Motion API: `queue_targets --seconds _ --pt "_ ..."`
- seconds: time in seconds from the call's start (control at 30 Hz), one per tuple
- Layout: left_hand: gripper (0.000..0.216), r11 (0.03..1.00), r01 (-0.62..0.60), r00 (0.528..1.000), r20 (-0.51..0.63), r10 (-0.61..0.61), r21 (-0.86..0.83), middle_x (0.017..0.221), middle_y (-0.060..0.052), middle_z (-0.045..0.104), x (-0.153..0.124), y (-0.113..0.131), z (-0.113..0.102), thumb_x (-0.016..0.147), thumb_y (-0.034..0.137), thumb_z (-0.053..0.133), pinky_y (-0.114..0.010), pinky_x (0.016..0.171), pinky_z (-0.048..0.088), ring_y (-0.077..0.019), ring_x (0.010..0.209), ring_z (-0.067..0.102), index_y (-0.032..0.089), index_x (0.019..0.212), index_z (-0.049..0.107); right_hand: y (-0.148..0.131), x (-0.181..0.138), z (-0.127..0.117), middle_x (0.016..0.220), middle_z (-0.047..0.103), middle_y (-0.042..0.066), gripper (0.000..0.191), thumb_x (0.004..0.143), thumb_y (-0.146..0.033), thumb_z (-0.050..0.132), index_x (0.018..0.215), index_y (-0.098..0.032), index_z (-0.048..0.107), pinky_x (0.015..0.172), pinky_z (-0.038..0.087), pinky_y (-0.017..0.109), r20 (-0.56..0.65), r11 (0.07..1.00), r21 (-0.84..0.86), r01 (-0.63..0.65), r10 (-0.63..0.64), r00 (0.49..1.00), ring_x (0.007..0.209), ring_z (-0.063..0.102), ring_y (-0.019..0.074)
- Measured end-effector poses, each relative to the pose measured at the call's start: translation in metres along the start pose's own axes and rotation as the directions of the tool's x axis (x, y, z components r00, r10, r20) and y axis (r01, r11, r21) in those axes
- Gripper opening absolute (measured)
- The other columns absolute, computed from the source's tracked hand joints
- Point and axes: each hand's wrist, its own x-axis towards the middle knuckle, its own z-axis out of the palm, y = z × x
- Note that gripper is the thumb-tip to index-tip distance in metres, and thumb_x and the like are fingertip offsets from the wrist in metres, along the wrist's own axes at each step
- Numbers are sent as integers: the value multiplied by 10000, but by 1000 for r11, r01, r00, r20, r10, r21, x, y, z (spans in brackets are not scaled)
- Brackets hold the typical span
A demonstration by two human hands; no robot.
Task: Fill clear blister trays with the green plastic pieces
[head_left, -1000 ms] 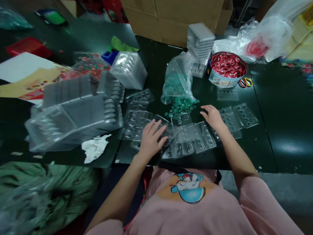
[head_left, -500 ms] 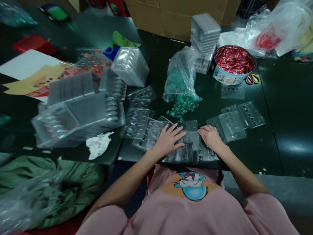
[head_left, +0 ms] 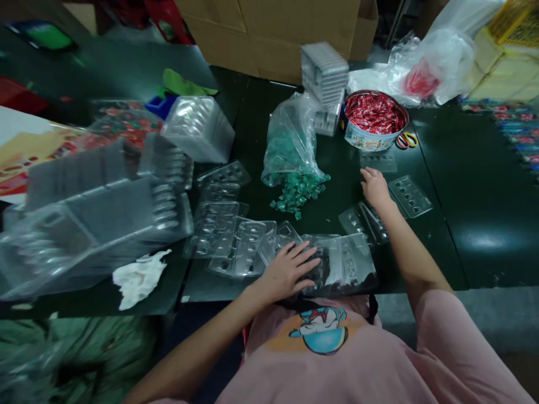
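My left hand (head_left: 290,266) lies flat, fingers spread, on overlapping clear plastic blister trays (head_left: 357,261) at the table's front edge. Out to the right, my right hand (head_left: 374,188) reaches forward with its fingers partly stretched and nothing visible in them. Just beside it lies a clear tray with a row of small pockets (head_left: 410,196). Below its wrist a narrow clear tray (head_left: 374,223) stands tilted, partly hidden by the arm. Green translucent gem-like pieces (head_left: 298,193) spill from a clear plastic bag (head_left: 290,140) ahead of my hands. More clear trays (head_left: 244,247) overlap left of my left hand.
Large stacks of clear plastic packs (head_left: 105,219) fill the left side, with a crumpled white tissue (head_left: 138,278) in front. A round tin (head_left: 373,137) of red-wrapped pieces stands back right, scissors (head_left: 406,140) beside it. Behind is a cardboard box (head_left: 273,39).
My right hand has moved forward and right, away from the trays in front of me. My left hand stays flat on them. The camera view has shifted rightward.
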Motion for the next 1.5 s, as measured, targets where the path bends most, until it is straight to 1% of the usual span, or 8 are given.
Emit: queue_targets --seconds 0.17,0.47,0.63,0.77,0.97,1.13,1.3,1.5 --pt "546 999 -53 999 -2 53 0 1459 -117 502 3 4 -4 893 541 542 -544 1140 279 -316 1402 388 252 1355 545 9 38 12 1440 505 152 497 897 -79 394 1374 -118 526 995 419 439 98 991 -110 -81 92 991 1264 451 308" --pt "449 998 -22 990 -140 29 53 1422 -125 541 4 -13 -25 907 458 561 -526 1115 345 -299 1397 403 221 1287 597 -36 2 14 1303 580 158 494 903 -285 570 1388 -225 498 976 418 455 144 979 -79 190 -177 974 1212 485 294" --pt "388 998 35 977 -210 -25 46 1412 -133 548 25 -18 -36 913 394 569 -499 1108 379 -282 1391 418 214 1252 625 -46 13 19 1528 304 237 869 801 -596 642 1501 -205 306 980 395 581 112 998 -42 -49 53 992 1376 299 409" --pt "364 999 32 975 -220 -23 37 1402 -130 558 36 -17 -38 920 389 561 -496 1101 389 -279 1368 450 214 1229 641 -57 22 20 1457 385 271 759 874 -410 595 1522 -190 267 936 432 559 184 986 -140 -89 115 976 1303 388 418" --pt "338 996 94 970 -225 -94 -11 1369 -116 590 28 -26 -30 933 373 540 -469 1092 405 -254 1313 514 222 1211 658 -43 17 -28 1158 626 204 493 916 -113 358 1391 -160 483 899 460 460 61 993 -118 -9 16 998 1039 602 307" --pt "361 981 180 955 -224 -193 -75 1343 -108 612 27 -37 -26 935 397 525 -463 1096 397 -247 1299 524 229 1222 663 -13 14 -68 998 669 86 323 922 -218 450 1229 -214 550 841 502 379 -138 933 356 55 -6 990 913 650 205" --pt "313 937 342 907 -235 -349 -70 1163 -105 707 44 -52 -32 946 326 489 -400 962 471 -231 1113 634 191 1134 700 -19 4 -28 838 672 5 450 803 -255 604 1233 -203 480 695 527 314 172 736 671 -95 -29 985 731 660 165" --pt "207 864 501 863 -97 -495 56 986 -83 724 65 -74 -42 891 254 566 -340 818 451 -226 928 663 195 1008 727 -65 -19 23 929 670 80 590 782 -135 559 1357 -121 430 828 516 355 303 918 383 -106 -16 953 843 650 211"
